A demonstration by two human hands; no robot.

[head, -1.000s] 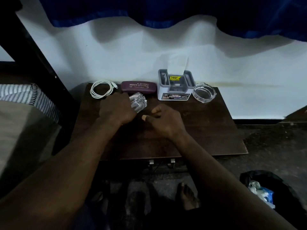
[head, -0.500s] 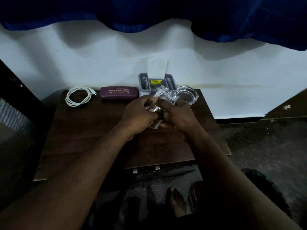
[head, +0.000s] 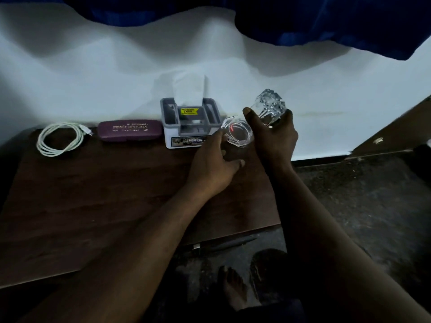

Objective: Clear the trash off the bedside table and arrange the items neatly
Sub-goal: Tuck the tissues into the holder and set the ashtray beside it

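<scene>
My right hand (head: 274,134) holds a clear faceted drinking glass (head: 269,109) lifted above the back right corner of the dark wooden bedside table (head: 105,194). My left hand (head: 213,169) rests on the table with its thumb against a clear glass ashtray (head: 236,134), fingers loosely curled around its near side. Along the back edge stand a white and grey tissue box (head: 190,123), a purple spectacle case (head: 130,130) and a coiled white cable (head: 60,138).
A white wall (head: 93,78) rises behind the table, with a blue curtain (head: 326,19) hanging above. Dark floor lies to the right, and bare feet (head: 233,290) show below the table's front edge.
The glass passed from my left hand to my right and rose to the right, over the table's back corner. My left hand moved onto the ashtray. The view shifted right.
</scene>
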